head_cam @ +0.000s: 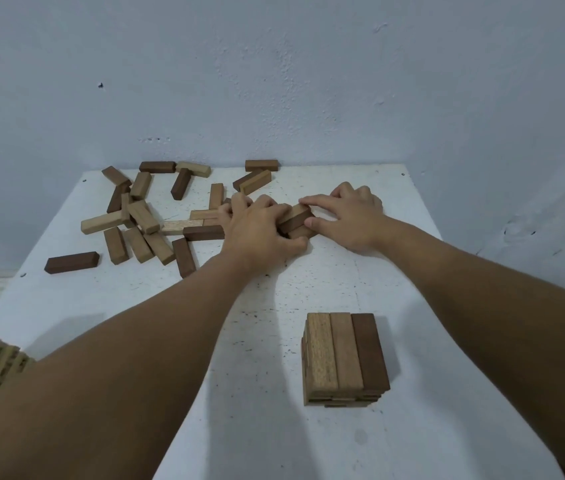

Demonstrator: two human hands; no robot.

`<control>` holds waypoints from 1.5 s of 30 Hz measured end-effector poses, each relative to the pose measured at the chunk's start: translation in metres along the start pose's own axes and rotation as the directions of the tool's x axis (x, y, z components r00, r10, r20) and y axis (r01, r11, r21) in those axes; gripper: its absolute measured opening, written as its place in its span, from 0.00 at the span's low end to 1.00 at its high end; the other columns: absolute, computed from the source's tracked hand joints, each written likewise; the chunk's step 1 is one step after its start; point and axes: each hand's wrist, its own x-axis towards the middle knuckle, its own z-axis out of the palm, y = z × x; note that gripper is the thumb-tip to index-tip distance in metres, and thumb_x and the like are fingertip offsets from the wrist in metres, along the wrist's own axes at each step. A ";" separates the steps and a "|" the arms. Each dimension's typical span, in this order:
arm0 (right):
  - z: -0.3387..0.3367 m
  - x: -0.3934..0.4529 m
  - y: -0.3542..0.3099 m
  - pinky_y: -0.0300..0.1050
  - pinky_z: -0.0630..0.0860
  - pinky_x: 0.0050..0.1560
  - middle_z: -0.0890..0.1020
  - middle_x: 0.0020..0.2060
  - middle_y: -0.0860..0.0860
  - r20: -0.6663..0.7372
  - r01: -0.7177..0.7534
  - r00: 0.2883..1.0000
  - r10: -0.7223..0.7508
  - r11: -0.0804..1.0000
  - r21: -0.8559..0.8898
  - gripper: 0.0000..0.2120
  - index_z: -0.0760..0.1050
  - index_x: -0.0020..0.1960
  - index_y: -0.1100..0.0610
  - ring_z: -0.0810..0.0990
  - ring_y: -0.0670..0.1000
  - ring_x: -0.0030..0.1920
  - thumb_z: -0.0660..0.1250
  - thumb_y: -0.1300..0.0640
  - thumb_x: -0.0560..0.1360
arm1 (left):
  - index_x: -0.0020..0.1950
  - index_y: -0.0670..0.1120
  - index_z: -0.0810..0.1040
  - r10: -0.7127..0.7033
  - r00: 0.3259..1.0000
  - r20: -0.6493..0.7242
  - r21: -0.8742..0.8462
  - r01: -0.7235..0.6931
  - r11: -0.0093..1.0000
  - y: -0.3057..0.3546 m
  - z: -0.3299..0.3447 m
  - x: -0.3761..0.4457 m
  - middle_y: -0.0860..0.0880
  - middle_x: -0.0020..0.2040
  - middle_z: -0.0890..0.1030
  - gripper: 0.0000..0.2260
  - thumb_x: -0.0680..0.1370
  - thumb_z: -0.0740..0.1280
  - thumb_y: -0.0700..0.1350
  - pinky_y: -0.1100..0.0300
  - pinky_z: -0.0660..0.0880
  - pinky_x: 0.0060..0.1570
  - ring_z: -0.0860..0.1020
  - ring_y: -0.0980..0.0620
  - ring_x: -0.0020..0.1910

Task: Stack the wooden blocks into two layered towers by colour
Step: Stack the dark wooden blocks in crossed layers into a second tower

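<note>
White table [170,341] against the wall; one finished-looking tower [345,358] stands near the front right, several layers, top row of three blocks side by side, two light and one dark, so colours look mixed there. Loose pile of blocks [142,220] scattered far left to centre, light and dark mixed, one dark block [71,262] lying apart at the left edge. Step in hand, my read: gathering a layer's worth of blocks from the pile edge, mid-table, well behind the tower. Small bundle [296,221] of about three blocks is pinched between both hands, exact count hidden by fingers. Left hand [260,230] reaches forward, palm down, fingers curled over the bundle's left end, thumb under near side. Right hand [346,216] also palm down, index finger along the top, thumb on the near face, both arms extended and converging. Next move likely needs squaring the three flush, checking colour match, then lifting as a set without letting the middle one slip.
</note>
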 end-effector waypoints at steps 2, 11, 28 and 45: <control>-0.001 -0.008 -0.001 0.54 0.55 0.72 0.67 0.61 0.46 0.020 -0.019 1.000 0.019 1.000 -0.009 0.22 0.66 0.73 0.29 0.62 0.55 0.67 0.58 0.31 0.80 | 0.60 0.59 0.81 0.033 0.992 0.125 0.040 -0.038 0.998 0.003 -0.014 0.003 0.58 0.56 0.75 0.24 0.71 0.68 0.70 0.53 0.51 0.54 0.58 0.50 0.57; -0.006 -0.070 0.003 0.51 0.54 0.67 0.66 0.60 0.46 0.069 -0.057 0.996 0.053 0.997 0.048 0.23 0.68 0.71 0.30 0.62 0.54 0.67 0.62 0.30 0.78 | 0.51 0.56 0.79 0.144 0.946 0.291 0.100 -0.180 0.979 0.033 -0.031 -0.025 0.55 0.45 0.73 0.26 0.64 0.67 0.73 0.49 0.57 0.58 0.65 0.49 0.55; -0.048 -0.137 -0.037 0.41 0.63 0.65 0.80 0.63 0.43 0.072 -0.058 0.997 0.008 0.691 0.720 0.24 0.69 0.77 0.42 0.73 0.45 0.64 0.64 0.55 0.83 | 0.58 0.59 0.81 0.112 0.980 0.166 -0.033 -0.108 0.994 0.066 -0.124 -0.073 0.55 0.49 0.78 0.27 0.62 0.67 0.66 0.50 0.61 0.60 0.68 0.50 0.58; -0.059 -0.216 -0.041 0.42 0.71 0.53 0.73 0.61 0.46 0.121 -0.038 0.992 -0.044 0.799 0.600 0.28 0.75 0.65 0.38 0.71 0.45 0.59 0.81 0.48 0.68 | 0.67 0.59 0.78 0.111 0.947 0.300 -0.217 -0.046 0.975 0.090 -0.141 -0.152 0.56 0.58 0.77 0.36 0.59 0.69 0.64 0.43 0.62 0.72 0.67 0.48 0.66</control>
